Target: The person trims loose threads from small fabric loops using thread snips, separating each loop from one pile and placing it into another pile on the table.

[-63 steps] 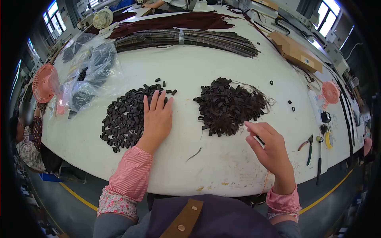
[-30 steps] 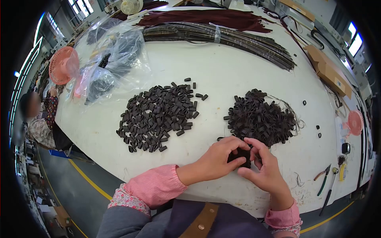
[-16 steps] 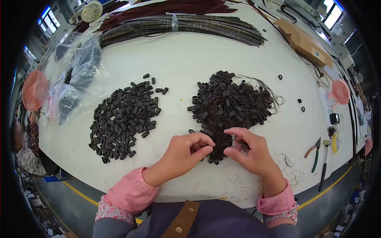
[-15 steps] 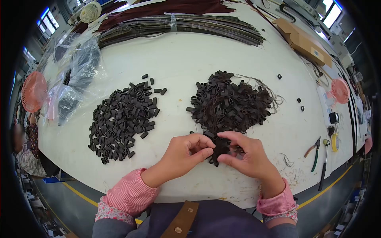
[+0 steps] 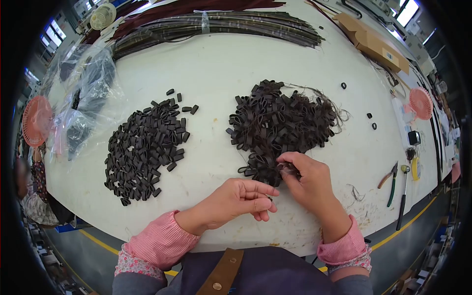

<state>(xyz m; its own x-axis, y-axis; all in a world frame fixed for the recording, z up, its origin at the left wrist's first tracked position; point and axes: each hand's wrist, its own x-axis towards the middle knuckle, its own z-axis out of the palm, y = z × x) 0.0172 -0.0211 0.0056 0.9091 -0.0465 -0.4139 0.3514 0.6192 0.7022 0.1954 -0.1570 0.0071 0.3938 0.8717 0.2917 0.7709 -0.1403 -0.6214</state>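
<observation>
My left hand (image 5: 241,200) is in front of the right-hand pile, thumb and fingers closed together. A small dark bit shows at its fingertips, too small to name. My right hand (image 5: 310,179) pinches the near edge of a tangled pile of black loops (image 5: 280,120), its fingers around loops and loose dark threads. That pile is made of small flat strap loops joined by fine threads, with a stray thread tangle (image 5: 339,115) on its right. To the left lies a second pile of separate black loops (image 5: 145,152), with no threads visible among them.
Bundled dark strips (image 5: 221,32) lie across the back of the white table (image 5: 206,78). Clear plastic bags (image 5: 93,93) and a pink fan (image 5: 37,120) are at left. On the right are pliers (image 5: 392,184), a black-handled tool (image 5: 401,206), yellow tape (image 5: 416,168) and a cardboard box (image 5: 371,44).
My left hand has drawn back slightly toward me, away from the loops. My right hand has moved up and closed on the near edge of the pile. The view has shifted a little.
</observation>
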